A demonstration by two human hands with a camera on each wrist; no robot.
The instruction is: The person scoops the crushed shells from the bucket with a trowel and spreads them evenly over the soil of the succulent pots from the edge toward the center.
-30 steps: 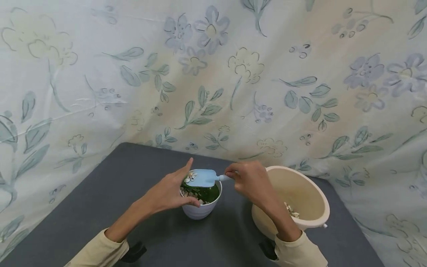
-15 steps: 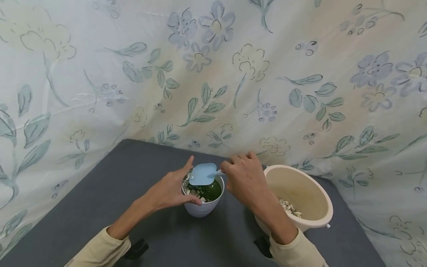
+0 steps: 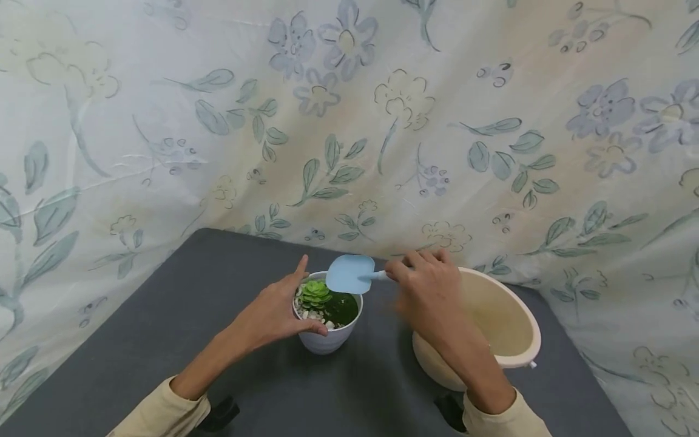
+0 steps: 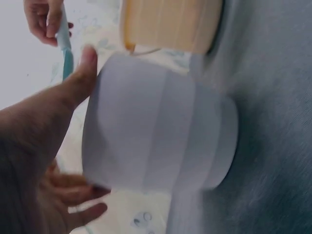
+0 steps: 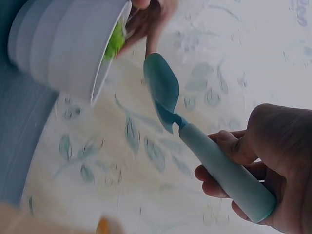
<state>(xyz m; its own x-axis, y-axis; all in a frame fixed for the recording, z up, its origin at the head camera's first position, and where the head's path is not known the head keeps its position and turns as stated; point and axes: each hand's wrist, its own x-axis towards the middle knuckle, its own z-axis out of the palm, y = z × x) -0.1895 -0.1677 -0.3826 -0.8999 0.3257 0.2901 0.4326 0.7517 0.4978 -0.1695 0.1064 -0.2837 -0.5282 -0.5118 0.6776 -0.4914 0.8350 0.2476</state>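
My right hand (image 3: 428, 291) grips the pale handle of a small light-blue garden trowel (image 3: 349, 274). In the head view its blade overlaps the back right of the pot's rim, with no pebbles showing on it. In the right wrist view the trowel (image 5: 163, 85) is tilted, blade apart from the pot. The white plant pot (image 3: 327, 343) stands upright, holding a green succulent (image 3: 315, 294), pale pebbles (image 3: 311, 314) and dark green moss (image 3: 341, 309). My left hand (image 3: 273, 312) spans the pot's left side, thumb along the front rim, other fingers at the far rim and partly hidden.
A cream bucket (image 3: 510, 309) stands on the right of the dark grey table (image 3: 229, 267), partly covered by my right forearm. Floral cloth (image 3: 349, 152) hangs close behind the table.
The trowel blade has tipped, its pebbles are gone, and it has moved back and right with my right hand. The succulent now shows. The left hand stays at the pot.
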